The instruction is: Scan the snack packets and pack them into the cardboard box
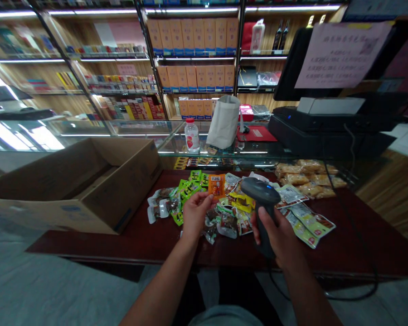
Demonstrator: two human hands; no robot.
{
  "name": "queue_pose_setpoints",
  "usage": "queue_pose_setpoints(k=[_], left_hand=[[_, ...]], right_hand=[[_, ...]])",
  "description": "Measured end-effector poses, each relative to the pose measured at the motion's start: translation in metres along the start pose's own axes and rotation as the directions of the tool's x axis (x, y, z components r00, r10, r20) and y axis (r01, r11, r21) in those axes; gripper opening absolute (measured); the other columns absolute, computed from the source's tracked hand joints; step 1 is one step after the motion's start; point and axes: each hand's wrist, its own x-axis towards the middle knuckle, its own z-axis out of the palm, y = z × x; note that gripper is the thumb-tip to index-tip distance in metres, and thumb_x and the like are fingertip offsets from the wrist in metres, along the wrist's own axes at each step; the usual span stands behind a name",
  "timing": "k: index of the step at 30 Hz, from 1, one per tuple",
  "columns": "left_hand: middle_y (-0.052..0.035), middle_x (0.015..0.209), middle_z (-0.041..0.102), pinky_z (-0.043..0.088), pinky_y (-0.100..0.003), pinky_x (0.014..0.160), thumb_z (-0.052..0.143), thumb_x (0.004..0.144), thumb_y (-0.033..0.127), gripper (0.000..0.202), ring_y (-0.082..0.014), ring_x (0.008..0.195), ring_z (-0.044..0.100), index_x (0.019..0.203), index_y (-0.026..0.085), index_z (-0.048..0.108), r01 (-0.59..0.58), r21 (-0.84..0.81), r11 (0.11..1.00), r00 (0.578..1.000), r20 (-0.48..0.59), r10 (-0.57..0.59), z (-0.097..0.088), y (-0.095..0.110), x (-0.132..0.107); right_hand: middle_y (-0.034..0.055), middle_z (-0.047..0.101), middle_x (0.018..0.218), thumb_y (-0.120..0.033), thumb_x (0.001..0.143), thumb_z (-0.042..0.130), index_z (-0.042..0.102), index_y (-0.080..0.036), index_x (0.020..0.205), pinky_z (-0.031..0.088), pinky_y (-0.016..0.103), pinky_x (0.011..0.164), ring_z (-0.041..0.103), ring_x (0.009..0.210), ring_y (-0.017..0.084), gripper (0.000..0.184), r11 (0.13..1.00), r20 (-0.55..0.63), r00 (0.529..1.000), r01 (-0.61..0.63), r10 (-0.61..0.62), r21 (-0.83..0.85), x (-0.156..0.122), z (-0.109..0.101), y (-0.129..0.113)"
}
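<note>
My left hand (pixel 197 213) pinches the lower edge of a small orange snack packet (pixel 216 184), whose white barcode label faces me. In my right hand (pixel 275 233) is a dark barcode scanner (pixel 261 192), its handle wrapped by my fingers and a small blue light lit on its head. Beneath both hands spreads a pile of snack packets: green ones (pixel 189 190) to the left, clear vacuum packs (pixel 227 225) in the middle, yellow ones (pixel 240 201) partly behind the scanner. Pale green and white pouches (pixel 308 222) lie right of my right hand.
An open cardboard box (pixel 102 213) stands left on the dark red table (pixel 149 246). Bagged tan snacks (pixel 306 176) lie at the back right. Behind are a clear bottle (pixel 191 136), a white paper bag (pixel 223 122) and a monitor (pixel 294 63). The scanner's cable (pixel 353 298) loops low right.
</note>
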Motion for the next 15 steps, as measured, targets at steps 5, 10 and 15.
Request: queue_pose_setpoints(k=[5, 10, 15], left_hand=[[-0.0044, 0.072, 0.075, 0.06, -0.027, 0.066, 0.084, 0.065, 0.038, 0.031, -0.0201, 0.07, 0.075, 0.079, 0.014, 0.069, -0.098, 0.068, 0.993, 0.991, -0.089, 0.104, -0.001, -0.004, 0.009], [-0.0038, 0.073, 0.074, 0.06, -0.027, 0.066, 0.082, 0.069, 0.036, 0.027, -0.0199, 0.07, 0.074, 0.077, 0.015, 0.069, -0.135, 0.111, 0.985, 0.983, -0.114, 0.147, 0.0, -0.005, 0.012], [-0.0033, 0.074, 0.074, 0.06, -0.028, 0.066, 0.081, 0.07, 0.034, 0.024, -0.0193, 0.069, 0.074, 0.077, 0.015, 0.068, -0.128, 0.093, 0.987, 0.984, -0.115, 0.138, 0.0, -0.006, 0.012]], right_hand=[[-0.0017, 0.057, 0.05, -0.069, 0.091, 0.059, 0.061, -0.019, 0.074, 0.038, 0.021, 0.04, 0.049, 0.041, 0.01, 0.052, 0.999, 0.124, 0.991, -0.039, 0.043, -0.031, -0.016, 0.008, -0.013], [-0.0032, 0.056, 0.049, -0.068, 0.093, 0.056, 0.06, -0.02, 0.075, 0.038, 0.021, 0.041, 0.048, 0.04, 0.01, 0.052, 0.996, 0.159, 0.987, -0.023, 0.036, -0.086, -0.017, 0.011, -0.018], [-0.0035, 0.056, 0.049, -0.065, 0.095, 0.056, 0.061, -0.02, 0.075, 0.04, 0.02, 0.043, 0.049, 0.041, 0.01, 0.05, 0.995, 0.166, 0.986, 0.012, 0.005, -0.103, -0.017, 0.012, -0.017]])
